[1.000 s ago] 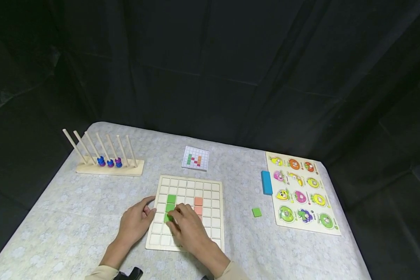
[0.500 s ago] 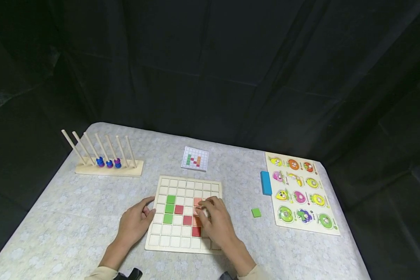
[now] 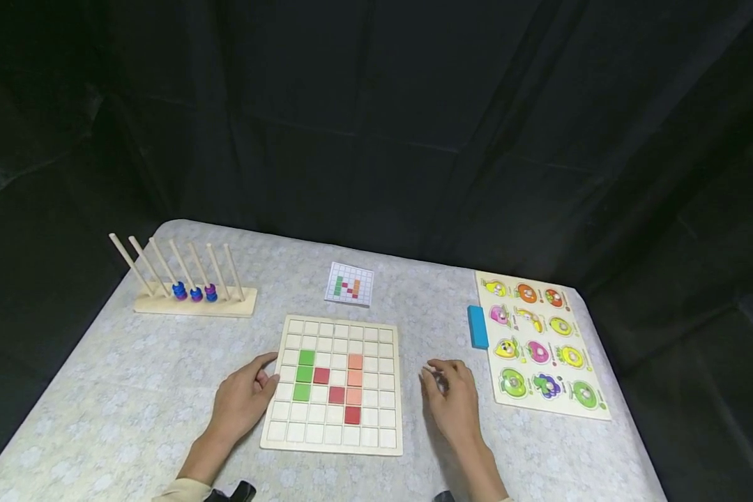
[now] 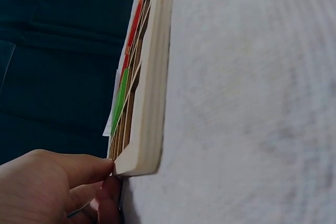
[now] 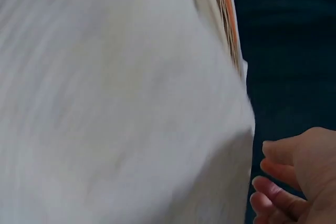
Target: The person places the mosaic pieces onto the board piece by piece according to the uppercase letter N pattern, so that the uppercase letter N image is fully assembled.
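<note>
The square wooden grid board (image 3: 332,434) lies flat before me. Green tiles (image 3: 304,374) form a column on its left side, and orange tiles (image 3: 354,378) form one on its right. Red tiles (image 3: 336,395) run diagonally between them, the lowest sitting below the orange column. My left hand (image 3: 245,394) rests against the board's left edge, fingertips touching the rim (image 4: 137,167). My right hand (image 3: 454,401) hovers right of the board, fingers loosely bent and apart with nothing showing between them. The loose green tile seen earlier at that spot is hidden behind this hand.
Behind the board lies a small pattern card (image 3: 349,284). A peg stand (image 3: 194,305) with a few blue and purple beads stands at back left. To the right are a blue block (image 3: 477,327) and a fruit puzzle board (image 3: 539,355). A dark curtain (image 3: 376,139) hangs behind.
My right hand has moved right, from the green column across the orange tiles and off the board, now covering the loose green tile. The left hand has stayed at the board's edge.
</note>
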`<state>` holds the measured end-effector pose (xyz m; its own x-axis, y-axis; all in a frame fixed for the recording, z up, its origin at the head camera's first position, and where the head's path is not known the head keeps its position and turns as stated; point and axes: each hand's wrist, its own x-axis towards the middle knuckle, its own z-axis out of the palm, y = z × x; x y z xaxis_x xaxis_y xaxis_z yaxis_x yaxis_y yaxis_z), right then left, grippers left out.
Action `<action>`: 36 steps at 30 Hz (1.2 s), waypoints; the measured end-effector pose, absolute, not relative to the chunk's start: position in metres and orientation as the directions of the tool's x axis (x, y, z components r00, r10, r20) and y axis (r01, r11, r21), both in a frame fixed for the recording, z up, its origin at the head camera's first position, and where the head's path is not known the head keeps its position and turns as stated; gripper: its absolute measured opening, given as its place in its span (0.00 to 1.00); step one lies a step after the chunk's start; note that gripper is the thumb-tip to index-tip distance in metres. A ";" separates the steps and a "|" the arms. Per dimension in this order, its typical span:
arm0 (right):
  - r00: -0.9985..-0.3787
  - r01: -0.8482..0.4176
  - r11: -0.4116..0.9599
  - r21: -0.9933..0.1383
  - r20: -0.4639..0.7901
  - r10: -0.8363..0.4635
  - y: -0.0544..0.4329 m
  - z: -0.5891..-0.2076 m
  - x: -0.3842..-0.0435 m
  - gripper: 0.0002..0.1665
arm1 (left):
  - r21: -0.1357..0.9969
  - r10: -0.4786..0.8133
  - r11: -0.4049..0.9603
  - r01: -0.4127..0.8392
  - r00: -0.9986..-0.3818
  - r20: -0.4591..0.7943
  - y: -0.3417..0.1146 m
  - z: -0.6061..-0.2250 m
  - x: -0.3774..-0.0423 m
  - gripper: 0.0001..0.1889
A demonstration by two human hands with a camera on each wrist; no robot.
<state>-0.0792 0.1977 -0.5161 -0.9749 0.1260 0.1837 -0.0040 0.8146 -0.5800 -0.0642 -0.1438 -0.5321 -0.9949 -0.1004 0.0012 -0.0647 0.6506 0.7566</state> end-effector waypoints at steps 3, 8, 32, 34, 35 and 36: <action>-0.961 0.070 0.809 -0.584 0.177 0.211 0.211 -0.520 -0.079 0.15 | 0.757 -0.093 0.651 -0.065 -0.996 -0.005 -0.144 -0.531 -0.064 0.21; -0.934 0.124 0.794 -0.594 0.200 0.296 0.225 -0.523 -0.077 0.18 | 0.757 -0.094 0.650 -0.071 -0.996 -0.013 -0.144 -0.530 -0.065 0.21; -0.917 0.202 0.787 -0.583 0.168 0.361 0.240 -0.530 -0.073 0.20 | 0.755 -0.100 0.653 -0.064 -0.995 0.001 -0.143 -0.529 -0.063 0.21; -0.920 0.198 0.786 -0.586 0.165 0.355 0.240 -0.530 -0.073 0.20 | 0.756 -0.099 0.651 -0.062 -0.995 0.004 -0.143 -0.529 -0.063 0.21; -0.921 0.198 0.787 -0.584 0.163 0.353 0.240 -0.530 -0.073 0.20 | 0.757 -0.098 0.651 -0.061 -0.995 0.005 -0.143 -0.529 -0.063 0.21; -0.923 0.198 0.788 -0.584 0.161 0.351 0.240 -0.530 -0.073 0.20 | 0.756 -0.099 0.651 -0.062 -0.995 0.003 -0.143 -0.529 -0.063 0.21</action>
<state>-0.0732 0.2395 -0.5300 -0.9225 0.3509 0.1606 0.1979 0.7875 -0.5837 -0.0629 -0.1430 -0.5290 -0.9951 -0.0985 0.0026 -0.0625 0.6515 0.7561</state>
